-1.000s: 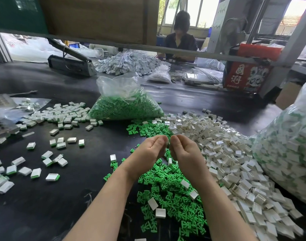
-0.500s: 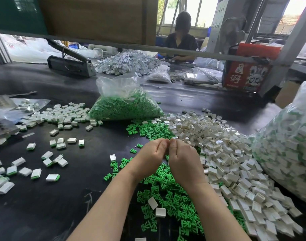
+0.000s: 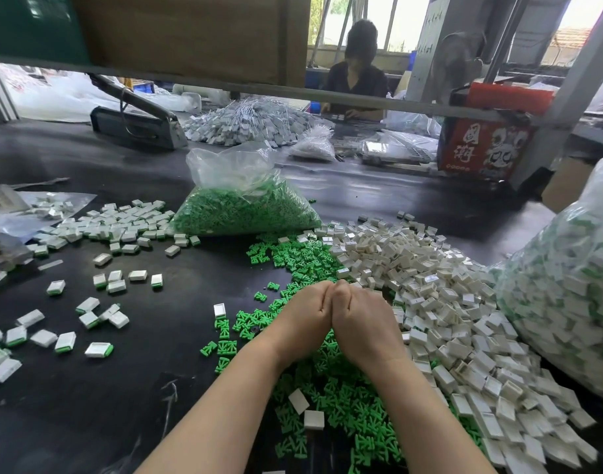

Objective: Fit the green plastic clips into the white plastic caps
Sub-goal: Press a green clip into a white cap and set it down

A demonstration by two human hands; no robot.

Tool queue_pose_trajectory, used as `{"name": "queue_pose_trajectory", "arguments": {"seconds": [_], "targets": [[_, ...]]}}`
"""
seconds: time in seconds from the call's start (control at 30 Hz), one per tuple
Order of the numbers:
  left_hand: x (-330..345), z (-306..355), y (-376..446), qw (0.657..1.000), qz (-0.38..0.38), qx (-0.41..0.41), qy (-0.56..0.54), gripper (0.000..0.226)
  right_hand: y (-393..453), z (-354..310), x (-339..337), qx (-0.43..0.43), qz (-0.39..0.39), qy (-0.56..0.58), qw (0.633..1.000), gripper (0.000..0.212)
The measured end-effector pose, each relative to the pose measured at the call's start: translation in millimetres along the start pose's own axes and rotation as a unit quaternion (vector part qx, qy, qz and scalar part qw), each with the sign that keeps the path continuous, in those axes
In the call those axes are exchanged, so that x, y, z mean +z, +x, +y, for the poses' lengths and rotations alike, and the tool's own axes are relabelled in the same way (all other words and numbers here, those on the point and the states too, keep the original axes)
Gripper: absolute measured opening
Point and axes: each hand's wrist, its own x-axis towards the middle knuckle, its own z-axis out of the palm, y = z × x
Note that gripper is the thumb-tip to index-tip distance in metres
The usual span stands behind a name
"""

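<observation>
I cannot see the piece being worked: the left hand [image 3: 302, 314] and right hand [image 3: 360, 323] are pressed knuckle to knuckle, fingers curled inward and turned away from the camera, so I cannot tell what they grip, though I judge that a clip is being pushed into a cap between them. Directly under the wrists lies the loose heap of small green plastic clips [image 3: 331, 391], spread across the black work table [image 3: 156, 388]. Touching that heap on the right is the large mound of empty white rectangular plastic caps [image 3: 447, 302]. To the left, well apart, lie the scattered finished white caps with green edges [image 3: 98, 349], and more of them form a band farther back [image 3: 122, 224]. A clear plastic bag of green clips [image 3: 245, 206] stands behind the loose heap, and a bulging clear bag of assembled pieces [image 3: 567, 295] sits at the far right. I judge the task well under way, yet the unfilled stock far outweighs the loose finished pieces on the table.
</observation>
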Motion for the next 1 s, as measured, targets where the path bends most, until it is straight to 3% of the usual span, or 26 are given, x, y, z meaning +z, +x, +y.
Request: {"name": "queue_pose_trajectory", "arguments": {"seconds": [0.17,0.5,0.8,0.9,1.0], "targets": [[1.6,-1.4,0.2,1.0,0.004,0.002,-0.017,0.037,1.4,0.4,0.7,0.003,0.004,0.003,1.0,0.059],[0.3,-2.3,0.3,1.0,0.001,0.011,-0.004,0.036,0.6,0.0,-1.8,-0.005,0.005,0.01,1.0,0.045],[-4.6,-2.1,-1.1,0.998,-0.016,0.022,-0.057,0.038,0.8,2.7,-2.2,-0.044,0.021,0.007,0.999,0.044],[-9.7,-0.8,-2.1,0.978,-0.014,0.03,-0.204,0.032,0.8,-2.3,-4.0,-0.017,0.03,0.168,0.985,0.04],[-16.6,-0.1,-2.2,0.968,0.04,0.054,-0.24,0.031,1.6,-5.7,-12.5,0.084,0.003,0.45,0.889,0.054]]}}
